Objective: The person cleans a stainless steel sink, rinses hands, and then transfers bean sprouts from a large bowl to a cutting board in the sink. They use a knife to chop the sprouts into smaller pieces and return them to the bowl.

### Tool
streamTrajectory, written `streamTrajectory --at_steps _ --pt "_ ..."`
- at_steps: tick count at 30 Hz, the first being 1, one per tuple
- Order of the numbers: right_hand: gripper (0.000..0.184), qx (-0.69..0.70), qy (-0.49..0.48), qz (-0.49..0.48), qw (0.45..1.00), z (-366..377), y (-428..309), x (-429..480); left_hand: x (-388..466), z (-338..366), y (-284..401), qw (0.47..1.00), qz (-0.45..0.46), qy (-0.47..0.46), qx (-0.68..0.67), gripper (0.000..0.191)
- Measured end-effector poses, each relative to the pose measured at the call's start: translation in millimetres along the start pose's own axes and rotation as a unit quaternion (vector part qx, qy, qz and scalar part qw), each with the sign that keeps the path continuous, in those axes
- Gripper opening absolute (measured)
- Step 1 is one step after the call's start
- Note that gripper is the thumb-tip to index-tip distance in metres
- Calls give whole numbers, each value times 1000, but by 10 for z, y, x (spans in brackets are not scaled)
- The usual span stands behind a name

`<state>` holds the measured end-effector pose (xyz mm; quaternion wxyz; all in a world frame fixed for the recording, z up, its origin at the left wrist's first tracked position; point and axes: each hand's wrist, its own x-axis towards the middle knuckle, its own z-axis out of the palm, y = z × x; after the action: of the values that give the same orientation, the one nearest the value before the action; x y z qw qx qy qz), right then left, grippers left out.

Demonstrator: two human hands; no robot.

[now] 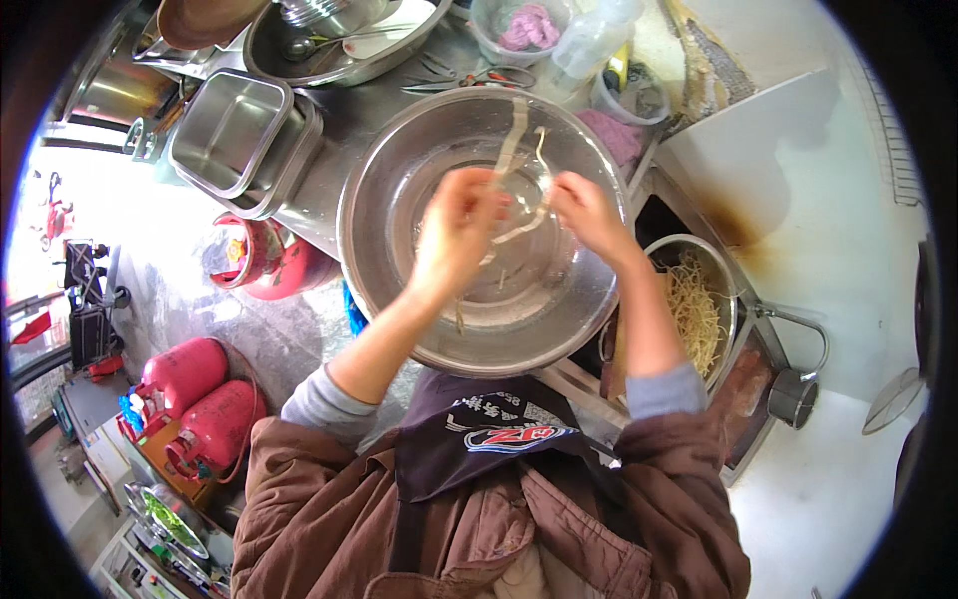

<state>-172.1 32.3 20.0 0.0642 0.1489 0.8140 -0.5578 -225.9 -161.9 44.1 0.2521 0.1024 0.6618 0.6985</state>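
Both hands are over a large round steel basin (389,299) in front of me. My left hand (468,217), slightly blurred, grips a pale, flat strip (515,135) that sticks up past its fingers. To its right, my right hand (584,206) pinches a thinner pale strip (542,153) between thumb and fingertips. Another length of pale strip (524,228) hangs between the hands over the basin. What the strips are made of I cannot tell. A thin strand hangs below my left hand near the basin's lower left.
Stacked steel trays (232,135) stand left of the basin; scissors (494,77) lie behind it. At right, a steel bowl (730,299) holds thin pale strands (692,314), near a saucepan (793,397). A plastic tub (632,105) stands back right. Red gas cylinders (281,262) stand on the floor at left.
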Motion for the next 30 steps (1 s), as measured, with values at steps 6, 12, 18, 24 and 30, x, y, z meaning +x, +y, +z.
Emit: streamTrajectory --at_steps 6,12,18,24,30 --pt "16 113 236 82 962 -941 -23 -1686 -647 1739 38 980 40 -162 -113 19" --pt "22 -274 208 248 906 -1352 771 -2668 -1062 2668 -400 965 130 -181 142 34" --pt "16 -319 263 187 891 -1143 972 -2513 -609 1408 -534 937 157 -197 243 15" --pt "18 -155 104 -64 980 67 361 -1010 -340 -168 -461 711 -95 -178 674 37" --pt "19 -441 -124 100 883 1150 433 -125 -351 -227 -974 568 -217 -262 750 43"
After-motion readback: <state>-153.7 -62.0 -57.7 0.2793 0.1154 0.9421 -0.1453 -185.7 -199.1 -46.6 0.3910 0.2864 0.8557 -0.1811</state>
